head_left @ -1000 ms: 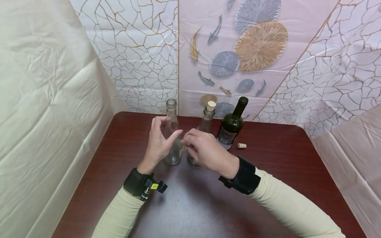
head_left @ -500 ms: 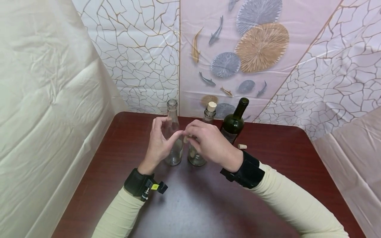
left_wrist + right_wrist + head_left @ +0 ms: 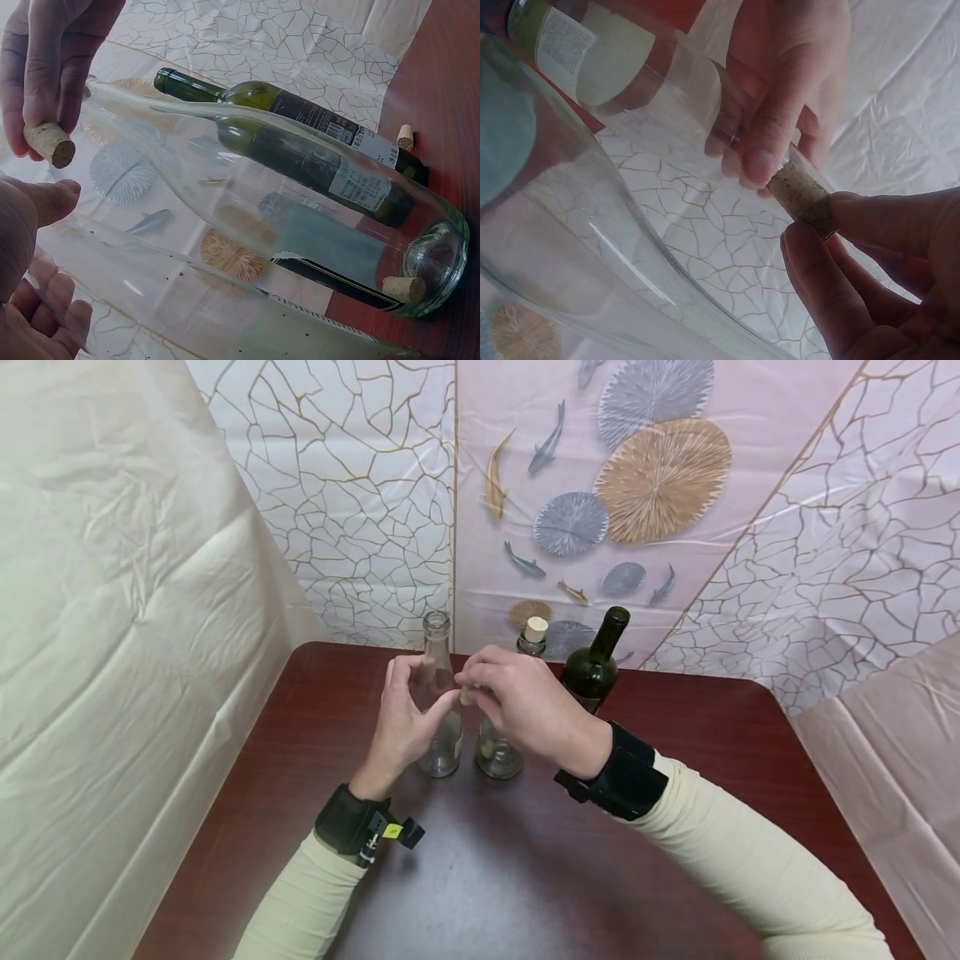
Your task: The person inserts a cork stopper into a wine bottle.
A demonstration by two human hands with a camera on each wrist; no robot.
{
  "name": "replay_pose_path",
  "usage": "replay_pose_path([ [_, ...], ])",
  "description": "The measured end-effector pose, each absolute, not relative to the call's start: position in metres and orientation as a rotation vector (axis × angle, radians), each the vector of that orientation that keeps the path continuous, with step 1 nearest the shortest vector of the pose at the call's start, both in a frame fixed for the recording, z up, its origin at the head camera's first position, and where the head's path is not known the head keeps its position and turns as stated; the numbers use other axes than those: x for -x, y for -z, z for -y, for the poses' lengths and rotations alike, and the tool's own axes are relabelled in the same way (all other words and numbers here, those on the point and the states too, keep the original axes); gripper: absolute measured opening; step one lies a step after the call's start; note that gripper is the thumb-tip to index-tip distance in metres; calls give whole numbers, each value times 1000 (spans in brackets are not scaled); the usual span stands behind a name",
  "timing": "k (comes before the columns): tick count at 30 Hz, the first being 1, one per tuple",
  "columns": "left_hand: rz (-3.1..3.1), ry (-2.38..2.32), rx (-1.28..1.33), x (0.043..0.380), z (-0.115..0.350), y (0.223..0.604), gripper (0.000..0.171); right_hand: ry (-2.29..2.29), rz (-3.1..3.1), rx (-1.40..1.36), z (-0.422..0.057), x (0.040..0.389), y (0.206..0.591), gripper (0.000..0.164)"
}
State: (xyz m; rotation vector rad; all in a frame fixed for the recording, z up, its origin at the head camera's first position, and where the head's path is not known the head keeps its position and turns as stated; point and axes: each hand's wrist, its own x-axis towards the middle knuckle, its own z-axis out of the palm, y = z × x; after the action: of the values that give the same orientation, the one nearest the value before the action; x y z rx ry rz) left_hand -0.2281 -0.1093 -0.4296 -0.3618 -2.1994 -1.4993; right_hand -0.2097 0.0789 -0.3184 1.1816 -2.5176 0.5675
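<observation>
My left hand [image 3: 399,727] holds the clear glass bottle [image 3: 437,647] on the left, thumb toward me and fingers round its far side. That bottle stands upright with an uncovered mouth. Close to the left thumb, my right hand [image 3: 536,706] pinches a small cork [image 3: 49,144] between thumb and fingertips. The cork looks mottled brown in the right wrist view. Beside the held bottle stands a second clear bottle [image 3: 501,760] with a pale cork [image 3: 536,628] in its mouth; my right hand covers its middle.
A green wine bottle [image 3: 590,672] stands at the right, partly behind my right hand. In the left wrist view, one cork [image 3: 405,136] lies beside it on the dark red table [image 3: 300,693]. Another cork [image 3: 403,289] shows at a clear bottle's base; I cannot tell whether inside or behind.
My right hand has risen with the pinched cork, nearer the left thumb's level. The loose cork on the table is now hidden in the head view. My left hand has stayed on its bottle.
</observation>
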Motion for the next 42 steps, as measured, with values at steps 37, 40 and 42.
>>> replay_pose_path([
  [37, 2169, 1518, 361, 228, 109, 434, 51, -635, 2297, -1158, -69, 219, 267, 24],
  [40, 2157, 1516, 368, 229, 109, 434, 52, -648, 2282, -1159, -67, 221, 261, 24],
  [42, 2154, 1517, 367, 229, 108, 434, 52, -654, 2274, -1162, -67, 222, 258, 23],
])
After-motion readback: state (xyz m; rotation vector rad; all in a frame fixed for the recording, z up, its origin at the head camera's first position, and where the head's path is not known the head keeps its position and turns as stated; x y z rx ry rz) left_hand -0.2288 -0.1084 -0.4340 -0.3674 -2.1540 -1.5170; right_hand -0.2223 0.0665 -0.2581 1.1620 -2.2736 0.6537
